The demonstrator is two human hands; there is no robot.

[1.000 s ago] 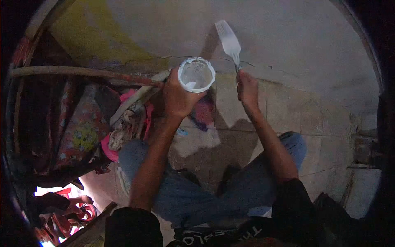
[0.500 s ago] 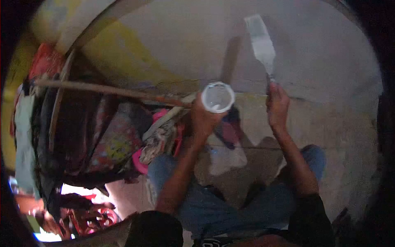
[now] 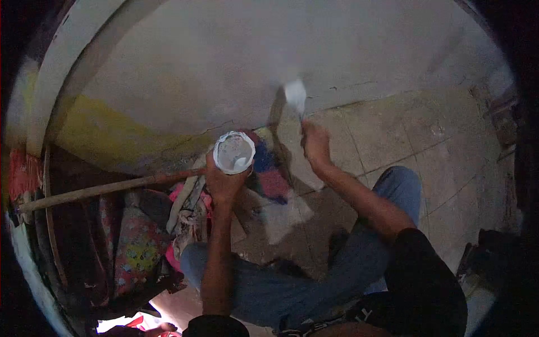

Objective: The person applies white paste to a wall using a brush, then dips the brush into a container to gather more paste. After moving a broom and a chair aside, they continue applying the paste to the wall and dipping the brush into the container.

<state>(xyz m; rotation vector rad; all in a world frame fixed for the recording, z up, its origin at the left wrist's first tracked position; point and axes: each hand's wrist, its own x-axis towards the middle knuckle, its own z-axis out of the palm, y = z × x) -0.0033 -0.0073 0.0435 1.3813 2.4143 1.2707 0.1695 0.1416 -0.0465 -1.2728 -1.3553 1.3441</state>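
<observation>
My left hand (image 3: 223, 184) is wrapped round a round container (image 3: 234, 153) with a white, smeared rim and some white stuff inside. Farther right, my right hand (image 3: 315, 141) is closed on the thin handle of a white flat-headed tool (image 3: 295, 95). Its head is blurred and lies in front of the wall (image 3: 236, 67), to the upper right of the container; whether it touches the wall I cannot tell. Blue and pink cloth (image 3: 273, 178) lies on the floor just right of the container.
A long wooden stick (image 3: 112, 188) runs from the left to my left hand. Below it are patterned fabric (image 3: 139, 255) and a knotted pale cloth (image 3: 190, 216). My bent knees in jeans (image 3: 401, 194) rest over the tiled floor (image 3: 387, 132). Dark objects (image 3: 491, 253) lie at the right.
The view has shifted. The tool's head has come down from high above my right hand and is nearer the container. Both hands keep hold of their things.
</observation>
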